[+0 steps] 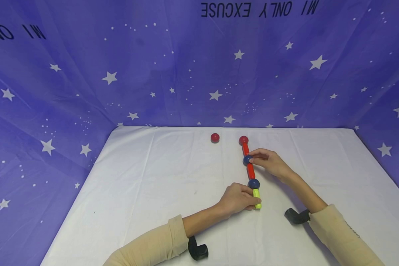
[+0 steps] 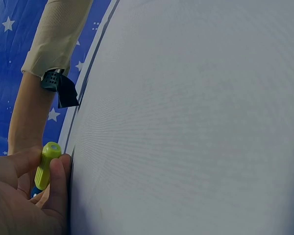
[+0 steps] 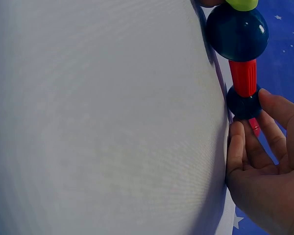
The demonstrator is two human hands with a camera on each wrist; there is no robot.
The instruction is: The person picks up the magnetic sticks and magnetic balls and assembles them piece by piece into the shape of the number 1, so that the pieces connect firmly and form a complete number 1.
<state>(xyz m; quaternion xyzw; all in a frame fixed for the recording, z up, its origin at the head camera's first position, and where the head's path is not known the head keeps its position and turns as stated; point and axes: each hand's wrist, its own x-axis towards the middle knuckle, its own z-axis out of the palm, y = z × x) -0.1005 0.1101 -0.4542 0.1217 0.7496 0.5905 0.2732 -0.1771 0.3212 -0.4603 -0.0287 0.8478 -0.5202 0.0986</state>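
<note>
Protruding from left hand (image 1: 238, 199) (pinched): yellow-green rod (image 1: 256, 193)

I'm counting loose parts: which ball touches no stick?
In the head view, the left red ball, alone on the cloth. The right red ball and both blue balls touch sticks.

Upside-down “MI ONLY EXCUSE” (image 1: 263, 10), partly repeated, on purple backdrop (image 1: 193, 40)

My left arm (image 1: 204, 219) slants forward and inward, my left hand (image 1: 236, 198) pinching between thumb and fingers. My right arm (image 1: 307, 193) angles leftward, my right hand (image 1: 273, 162) farther out, also in a pinch.
</note>
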